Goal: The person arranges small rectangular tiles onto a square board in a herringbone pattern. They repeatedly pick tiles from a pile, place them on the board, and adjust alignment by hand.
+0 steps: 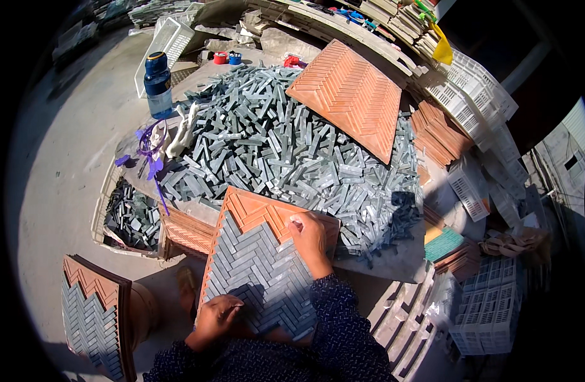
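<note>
An orange herringbone-grooved tray (241,213) lies tilted in front of me, its near part filled with grey stone strips (257,254) in a zigzag pattern. The grooves at its far end are bare. My right hand (311,240) rests over the tray's far right part, fingers bent and pressed together; something whitish shows at the fingertips. At the near left edge, above the laid strips, my left hand (217,317) is curled with thumb and fingers together. Whatever either hand holds, if anything, cannot be made out. A large heap of loose grey stone strips (260,137) covers the table beyond.
Another orange grooved tray (349,95) lies on the heap. Left stand a water bottle (157,86), white gloves (183,130) and a crate of dark strips (132,219). A partly filled tray (92,318) stands lower left. White plastic crates (486,305) and a slatted pallet (403,318) are at right.
</note>
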`<state>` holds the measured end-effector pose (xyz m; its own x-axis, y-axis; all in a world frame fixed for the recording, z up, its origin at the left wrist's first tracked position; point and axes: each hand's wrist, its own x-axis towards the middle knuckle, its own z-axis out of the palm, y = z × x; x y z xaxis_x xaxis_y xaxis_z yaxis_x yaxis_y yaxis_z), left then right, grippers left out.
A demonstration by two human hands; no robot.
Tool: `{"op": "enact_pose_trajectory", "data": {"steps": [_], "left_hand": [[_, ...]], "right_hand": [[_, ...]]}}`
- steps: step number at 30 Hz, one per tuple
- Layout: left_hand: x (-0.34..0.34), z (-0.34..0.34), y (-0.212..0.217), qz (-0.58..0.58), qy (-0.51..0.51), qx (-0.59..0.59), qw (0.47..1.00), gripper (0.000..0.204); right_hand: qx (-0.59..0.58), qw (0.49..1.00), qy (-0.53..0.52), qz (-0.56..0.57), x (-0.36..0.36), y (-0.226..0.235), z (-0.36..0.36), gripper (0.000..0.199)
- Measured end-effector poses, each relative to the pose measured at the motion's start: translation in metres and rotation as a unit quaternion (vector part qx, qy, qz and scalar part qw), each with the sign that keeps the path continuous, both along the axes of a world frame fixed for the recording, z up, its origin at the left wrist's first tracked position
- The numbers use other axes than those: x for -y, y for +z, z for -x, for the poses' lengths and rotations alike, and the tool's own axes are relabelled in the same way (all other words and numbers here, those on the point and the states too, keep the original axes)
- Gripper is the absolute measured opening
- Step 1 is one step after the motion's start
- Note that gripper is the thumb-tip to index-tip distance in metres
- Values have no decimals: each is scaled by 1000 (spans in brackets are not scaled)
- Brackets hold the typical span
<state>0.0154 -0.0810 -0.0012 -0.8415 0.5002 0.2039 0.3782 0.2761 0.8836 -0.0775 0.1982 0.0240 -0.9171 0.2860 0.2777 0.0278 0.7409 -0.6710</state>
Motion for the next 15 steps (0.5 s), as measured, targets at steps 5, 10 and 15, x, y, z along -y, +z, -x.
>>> {"op": "enact_pose_trajectory", "data": {"steps": [5,10,15], "left_hand": [[-2,-1,1,20,-3,9,1000,9],[-3,-5,-1,8,-4,11,1000,12],[-1,-4,5,29,-2,14,999,12]], "right_hand": [[-66,980,-96,-160,-35,32,38,20],[-20,977,-57,-202,-56,18,58,19],[-70,997,0,39,-71,11,18,17]]}}
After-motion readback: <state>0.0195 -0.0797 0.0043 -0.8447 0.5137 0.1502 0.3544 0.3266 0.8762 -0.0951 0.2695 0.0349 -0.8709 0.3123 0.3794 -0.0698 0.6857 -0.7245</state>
